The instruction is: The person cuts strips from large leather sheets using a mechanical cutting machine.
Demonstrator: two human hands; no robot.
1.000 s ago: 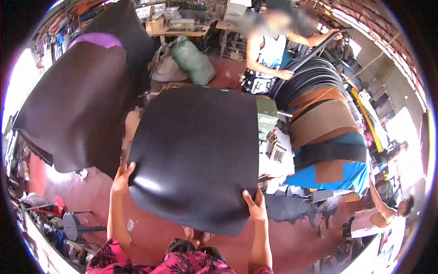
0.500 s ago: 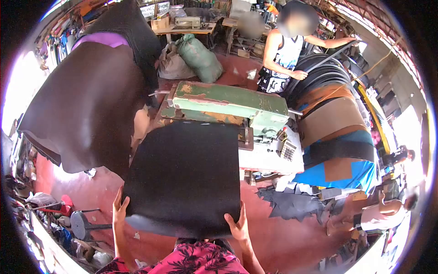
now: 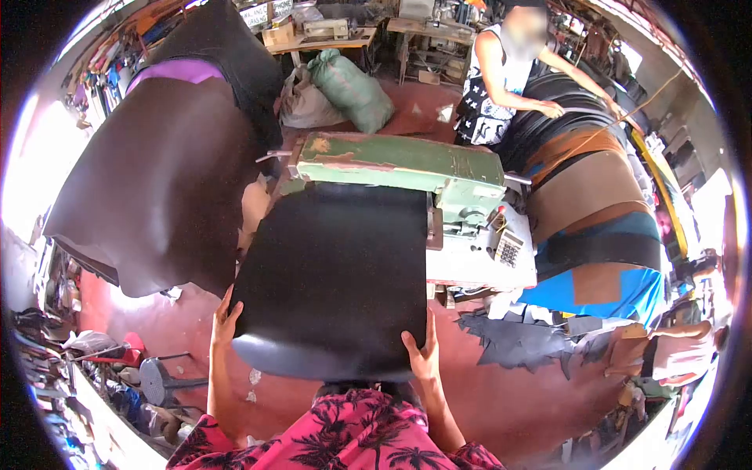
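With its near edge pinched between the left hand and the right hand, the black sheet at centre frame could crease or snag if pushed unevenly against the green machine just above it

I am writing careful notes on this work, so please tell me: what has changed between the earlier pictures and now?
The black sheet has come back toward the person and off the top of the green machine, which it covered at first. The co-worker no longer visibly holds up the dark strip. Left hand and right hand still hold the sheet's near end.
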